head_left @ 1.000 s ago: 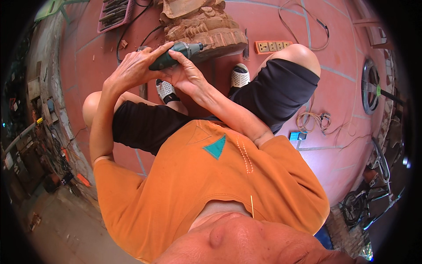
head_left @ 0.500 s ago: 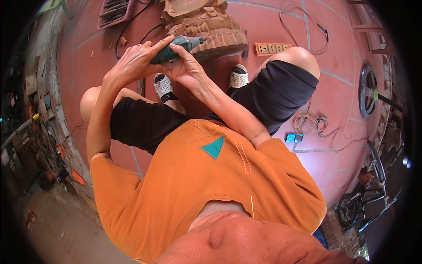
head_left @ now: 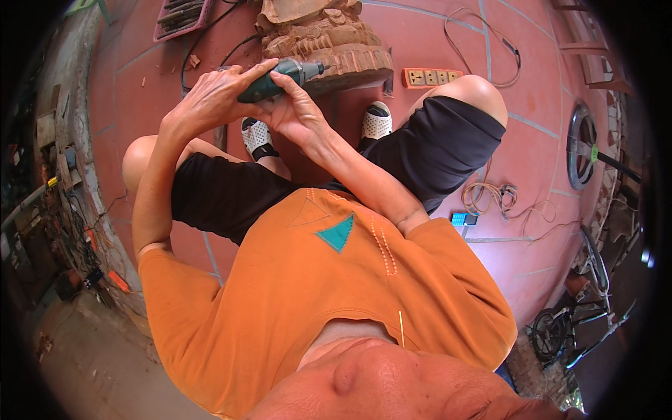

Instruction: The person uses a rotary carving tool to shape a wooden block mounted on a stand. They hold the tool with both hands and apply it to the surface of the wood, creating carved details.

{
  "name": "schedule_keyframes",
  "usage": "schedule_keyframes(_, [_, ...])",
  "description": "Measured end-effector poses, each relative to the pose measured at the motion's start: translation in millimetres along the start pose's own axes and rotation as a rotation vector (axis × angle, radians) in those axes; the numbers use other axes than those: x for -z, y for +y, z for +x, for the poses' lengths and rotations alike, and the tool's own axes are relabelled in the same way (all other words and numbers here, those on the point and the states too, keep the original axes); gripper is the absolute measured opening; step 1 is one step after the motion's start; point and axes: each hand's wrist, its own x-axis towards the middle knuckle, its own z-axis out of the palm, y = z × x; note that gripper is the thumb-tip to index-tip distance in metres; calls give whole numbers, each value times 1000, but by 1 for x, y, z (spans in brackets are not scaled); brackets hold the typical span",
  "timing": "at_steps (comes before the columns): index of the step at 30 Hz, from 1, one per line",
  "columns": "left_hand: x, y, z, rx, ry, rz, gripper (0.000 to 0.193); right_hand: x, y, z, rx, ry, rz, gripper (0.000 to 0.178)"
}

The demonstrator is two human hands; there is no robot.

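A green rotary tool (head_left: 264, 87) with a grey nose lies across both of my hands, its thin bit against or just in front of a carved wooden piece (head_left: 346, 68). I cannot tell whether the bit touches the wood. My left hand (head_left: 215, 96) wraps the tool's rear body from above, index finger stretched along it. From below and the right, my right hand (head_left: 299, 117) grips the body, its thumb laid up near the nose. The right fingers are partly hidden. The brown carving has a ridged, rounded base edge that faces me.
A black cord (head_left: 241, 47) runs behind the tool. Beyond the left hand stands a pink basket (head_left: 162, 33) of carving tools or strips. An orange power strip (head_left: 411, 78), a coiled cable (head_left: 483, 198), a blue phone (head_left: 462, 219) and a wheel-like ring (head_left: 575, 147) lie right.
The whole view has shifted slightly. Both hands keep the same grip on the rotary tool, which stays close to the carving's edge.
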Motion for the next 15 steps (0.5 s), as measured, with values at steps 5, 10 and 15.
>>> schedule_keyframes(5, [2, 2, 0, -7, -32, -14, 90, 6, 3, -1, -8, -3, 69, 37])
schedule_keyframes(10, [2, 0, 1, 0, -65, 8, 96, 6, 5, -3, -12, 13, 79, 37])
schedule_keyframes(15, [3, 3, 0, 24, -74, -21, 92, 8, 7, -2, -1, 14, 91, 37])
